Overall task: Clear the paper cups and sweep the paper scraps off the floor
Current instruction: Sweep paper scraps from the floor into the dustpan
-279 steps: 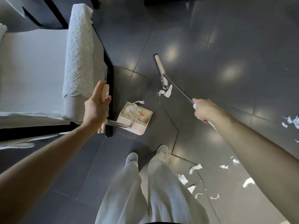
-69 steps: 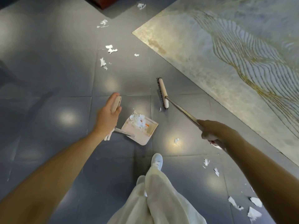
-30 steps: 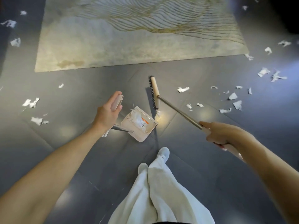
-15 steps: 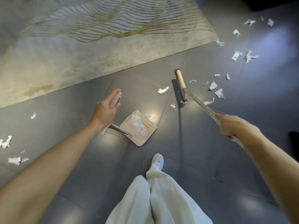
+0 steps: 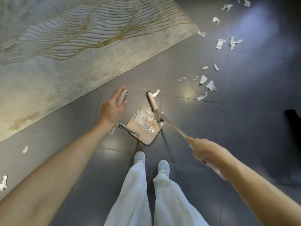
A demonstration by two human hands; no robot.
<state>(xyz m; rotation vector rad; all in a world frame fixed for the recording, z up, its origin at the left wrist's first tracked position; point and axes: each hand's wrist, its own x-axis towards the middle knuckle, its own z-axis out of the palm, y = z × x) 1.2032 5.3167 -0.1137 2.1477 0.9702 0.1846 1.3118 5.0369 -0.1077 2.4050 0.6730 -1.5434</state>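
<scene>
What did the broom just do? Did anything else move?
The broom head swung left and nearer, from among the loose scraps to the mouth of the dustpan. The right hand still grips the broom handle; the left hand still holds the dustpan handle.

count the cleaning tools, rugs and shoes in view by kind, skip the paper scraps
broom: 1
dustpan: 1
rug: 1
shoes: 2
total: 5
</scene>
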